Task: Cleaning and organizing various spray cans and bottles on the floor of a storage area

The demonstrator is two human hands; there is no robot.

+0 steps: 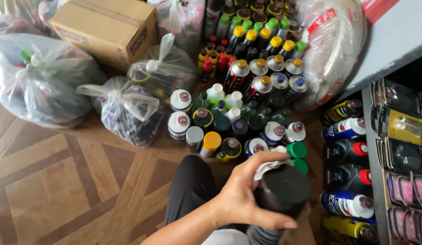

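Left hand wrapped around a black-capped spray can, low in the frame just above the knee, white cloth pinched against its top. Right hand nowhere in shot. Just beyond, a crowd of bottles and cans standing on the wood-pattern floor. Off to the side, tied clear plastic bags. Furthest back, a cardboard box.

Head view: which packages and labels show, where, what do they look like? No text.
Cardboard box: top left on the floor, brown, red-printed tape.
Tied plastic bags: left on the floor, clear, knotted, full.
Big plastic sack: top right, clear with red print.
Carded packs: right rack, black, yellow and purple.
Black bottle: held in the left hand, white cloth on top.
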